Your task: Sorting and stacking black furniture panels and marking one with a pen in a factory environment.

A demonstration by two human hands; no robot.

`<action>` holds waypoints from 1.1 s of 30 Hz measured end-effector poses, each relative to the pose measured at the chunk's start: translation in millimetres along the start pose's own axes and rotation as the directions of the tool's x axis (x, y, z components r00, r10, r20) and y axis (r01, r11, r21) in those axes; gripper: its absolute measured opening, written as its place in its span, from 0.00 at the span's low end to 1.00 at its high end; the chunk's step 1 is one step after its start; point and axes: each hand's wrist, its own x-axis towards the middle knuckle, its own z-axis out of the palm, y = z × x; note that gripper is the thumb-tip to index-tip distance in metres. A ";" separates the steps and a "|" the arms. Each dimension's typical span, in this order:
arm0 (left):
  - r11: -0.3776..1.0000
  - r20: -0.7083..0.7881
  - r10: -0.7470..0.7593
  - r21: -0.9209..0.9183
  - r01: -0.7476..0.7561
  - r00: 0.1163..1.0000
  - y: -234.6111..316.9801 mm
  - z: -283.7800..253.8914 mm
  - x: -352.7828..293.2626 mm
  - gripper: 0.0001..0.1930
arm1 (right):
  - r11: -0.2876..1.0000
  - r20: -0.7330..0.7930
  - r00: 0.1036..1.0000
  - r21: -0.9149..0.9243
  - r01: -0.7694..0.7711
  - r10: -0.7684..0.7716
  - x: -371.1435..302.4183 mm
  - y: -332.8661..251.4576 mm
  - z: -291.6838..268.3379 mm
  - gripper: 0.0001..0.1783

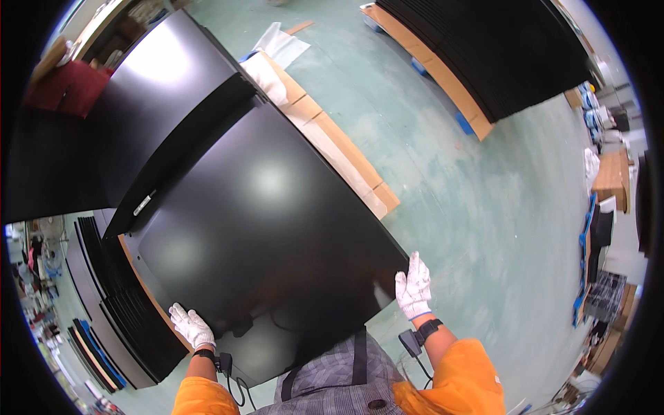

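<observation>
Large matte-black rectangular panel (277, 228) at centre of frame, sloping toward the person's grey checked garment (332, 380). White-gloved left hand (191, 326) at its lower-left edge, white-gloved right hand (413, 286) at its right corner; fingers extended, cannot tell whether gripping.

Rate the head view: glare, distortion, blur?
Head view: bright glare patches on the near black panel, a stronger, washed-out one on the upper-left panel; fisheye bends straight edges, corners go black; left gloved hand and right gloved hand look reasonably sharp; clutter at the left rim is too small to make out.
</observation>
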 end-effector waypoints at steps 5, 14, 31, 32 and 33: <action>1.000 0.005 -0.016 -0.013 0.016 1.000 0.4 4.0 2.1 0.28 | 0.946 -0.119 0.988 0.319 -0.058 0.100 -3.8 14.6 15.8 0.34; 0.990 -0.063 -0.040 -0.140 0.031 0.997 20.9 -7.6 -11.4 0.28 | 0.735 0.391 0.694 0.064 -0.675 0.604 -127.0 93.2 27.9 0.32; -0.024 -0.356 0.917 -0.500 -0.866 0.180 194.7 -78.4 -234.1 0.19 | 0.963 -0.138 0.986 0.263 -0.057 0.096 -66.4 51.8 -27.7 0.18; 0.205 -0.159 0.930 -0.522 -0.828 0.331 200.4 -110.3 -217.3 0.21 | 0.983 -0.181 0.983 0.175 0.051 -0.018 -53.3 46.0 -34.1 0.18; 0.374 -0.325 0.769 -0.470 -0.799 0.551 202.7 -96.6 -206.8 0.22 | 0.984 -0.177 0.977 0.105 0.141 -0.121 -42.7 17.9 -42.5 0.19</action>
